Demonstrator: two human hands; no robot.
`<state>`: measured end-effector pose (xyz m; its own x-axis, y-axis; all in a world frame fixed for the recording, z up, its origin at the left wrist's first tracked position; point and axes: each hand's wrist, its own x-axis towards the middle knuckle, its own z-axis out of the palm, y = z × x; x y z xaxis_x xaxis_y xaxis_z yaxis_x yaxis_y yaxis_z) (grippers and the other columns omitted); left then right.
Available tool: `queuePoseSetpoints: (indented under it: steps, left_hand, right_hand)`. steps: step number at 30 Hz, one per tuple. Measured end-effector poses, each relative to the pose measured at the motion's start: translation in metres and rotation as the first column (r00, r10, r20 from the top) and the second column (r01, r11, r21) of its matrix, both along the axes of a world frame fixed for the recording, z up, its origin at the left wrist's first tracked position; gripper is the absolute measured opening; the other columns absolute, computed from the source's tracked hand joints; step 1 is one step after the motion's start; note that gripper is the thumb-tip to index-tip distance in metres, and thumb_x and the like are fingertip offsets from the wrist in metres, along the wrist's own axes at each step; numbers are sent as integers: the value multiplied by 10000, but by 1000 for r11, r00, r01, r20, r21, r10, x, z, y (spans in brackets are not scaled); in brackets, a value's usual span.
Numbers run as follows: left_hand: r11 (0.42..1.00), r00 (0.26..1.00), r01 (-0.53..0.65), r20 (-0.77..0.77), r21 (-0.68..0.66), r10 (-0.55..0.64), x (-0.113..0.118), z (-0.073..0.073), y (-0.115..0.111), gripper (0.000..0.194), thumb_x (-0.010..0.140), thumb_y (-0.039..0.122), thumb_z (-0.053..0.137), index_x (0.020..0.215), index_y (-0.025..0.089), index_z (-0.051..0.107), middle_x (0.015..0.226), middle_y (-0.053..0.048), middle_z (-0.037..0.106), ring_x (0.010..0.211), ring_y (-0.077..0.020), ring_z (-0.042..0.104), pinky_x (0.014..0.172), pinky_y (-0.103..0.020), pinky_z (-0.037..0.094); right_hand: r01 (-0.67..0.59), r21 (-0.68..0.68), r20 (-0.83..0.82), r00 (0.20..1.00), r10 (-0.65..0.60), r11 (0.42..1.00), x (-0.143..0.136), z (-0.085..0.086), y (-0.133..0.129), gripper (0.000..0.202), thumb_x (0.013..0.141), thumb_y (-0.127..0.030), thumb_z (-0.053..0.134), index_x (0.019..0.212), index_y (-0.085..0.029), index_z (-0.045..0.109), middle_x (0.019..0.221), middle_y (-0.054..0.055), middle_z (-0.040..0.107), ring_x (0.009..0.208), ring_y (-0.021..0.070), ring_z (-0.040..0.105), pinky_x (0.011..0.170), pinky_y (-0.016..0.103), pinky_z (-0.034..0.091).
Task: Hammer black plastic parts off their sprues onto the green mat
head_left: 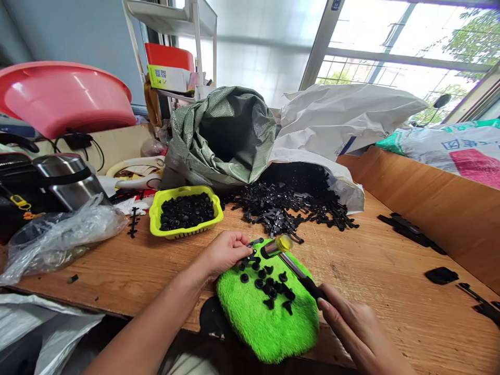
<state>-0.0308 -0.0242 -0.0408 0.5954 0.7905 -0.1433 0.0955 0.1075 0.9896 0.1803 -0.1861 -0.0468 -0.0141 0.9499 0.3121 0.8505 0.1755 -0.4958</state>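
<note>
My right hand (346,320) is closed around the black grip of a mallet (299,271), whose yellow-tipped head hangs over the far side of a green cloth (269,333). At the cloth's far left edge, my left hand (226,255) pinches a small black plastic part (250,258), partly hidden by the fingers and close to the mallet head. Several black round-headed plugs (269,286) lie loose on the cloth, some on their sides. The cloth rests on the near edge of the wooden table.
A yellow basket (216,205) holds many black round pieces. Black strip-like parts (281,208) spill from a white sack (353,190). Behind stands a green woven sack (179,140). At left are a plastic bag (70,234) and steel flask (74,182); a wooden board (429,198) borders the right.
</note>
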Motion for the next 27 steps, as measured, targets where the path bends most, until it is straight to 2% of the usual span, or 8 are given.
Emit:
queuePoseSetpoints:
  steps: [4,6,11,14,19,24,27]
  left_hand:
    - [1000,1000,-3,-1,9,3,0,1,-1,175,596,245,618,648,142,486,456,76,418,399,-41,321,395,-176,184]
    - [1000,1000,-9,5,3,9,0,2,-2,179,594,249,614,649,144,479,457,76,419,398,-38,321,393,-172,182]
    - [998,999,-24,33,-56,26,1,3,-2,208,577,268,626,662,150,478,446,75,435,387,-37,338,394,-163,183]
    - [999,1000,-26,13,-48,26,1,3,-3,197,579,264,629,657,144,493,442,75,435,384,-36,334,392,-164,175]
    - [1000,1000,-17,-8,-13,17,1,3,-3,164,606,253,611,660,139,506,446,72,436,386,-40,334,392,-167,166]
    - [1000,1000,-5,-22,-2,5,1,3,-1,133,627,232,586,660,135,501,453,69,432,394,-41,328,395,-166,189]
    - [1000,999,4,-43,24,-3,1,3,-2,129,638,232,578,658,136,493,441,78,402,390,-38,299,390,-169,164]
  right_hand:
    - [11,32,12,1000,-11,999,3,-2,0,348,941,-449,326,1036,-238,585,1042,51,614,904,228,584,606,227,480]
    - [19,34,19,1000,-20,999,5,-4,-1,373,938,-462,318,1043,-228,589,1079,69,597,898,242,585,595,246,481]
    - [39,-4,6,999,-39,999,6,-9,-3,366,940,-445,332,1124,-214,547,1009,70,617,895,244,573,645,276,466]
    - [26,-42,-19,999,-27,999,3,-8,-3,372,945,-445,307,1125,-207,530,952,70,621,866,240,572,656,284,453]
    - [7,-77,-50,999,-11,997,1,-3,0,352,944,-445,307,1038,-212,553,868,63,625,785,228,583,621,277,448]
    - [11,-46,-23,1000,-12,999,0,-1,0,368,938,-462,312,1043,-215,563,886,69,633,916,251,564,633,270,463]
    - [-4,-25,12,1000,5,1000,-2,3,0,408,935,-498,278,942,-224,581,937,79,636,875,254,586,567,260,462]
